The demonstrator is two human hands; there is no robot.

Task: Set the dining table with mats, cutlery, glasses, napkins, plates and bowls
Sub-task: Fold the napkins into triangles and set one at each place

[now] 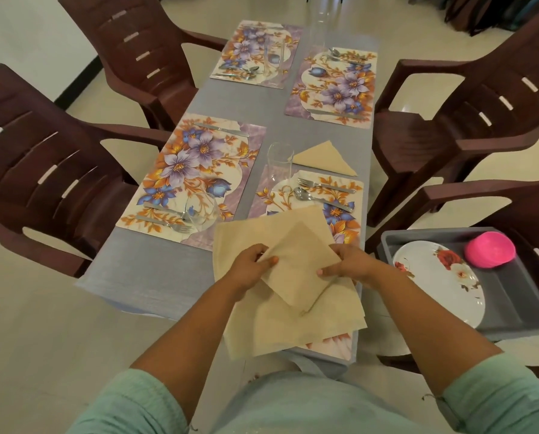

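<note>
- Your left hand [252,265] and right hand [349,264] each pinched an edge of the top beige napkin [296,267], thumbs on its upper face and fingers curled beneath, lifting it just above the loose stack of napkins [293,330] at the table's near end.
- To fold it well, you likely needed to match corner to corner for a clean triangle, like the folded napkin [324,158] already lying beyond the near-right mat [309,202].
- The stack covered the near part of that mat, so you had little bare surface to press a crease on.
- At your right, a grey tub [509,296] held a floral plate [440,280] and a pink bowl [490,249], not yet set out.
- A tall glass [280,162] stood just beside the folded napkin; a careless reach could have tipped it.
- The near-left mat [193,177] carried cutlery and another glass [199,211], but no napkin.
- Two farther mats [334,89] had cutlery and glasses too, also without napkins.
</note>
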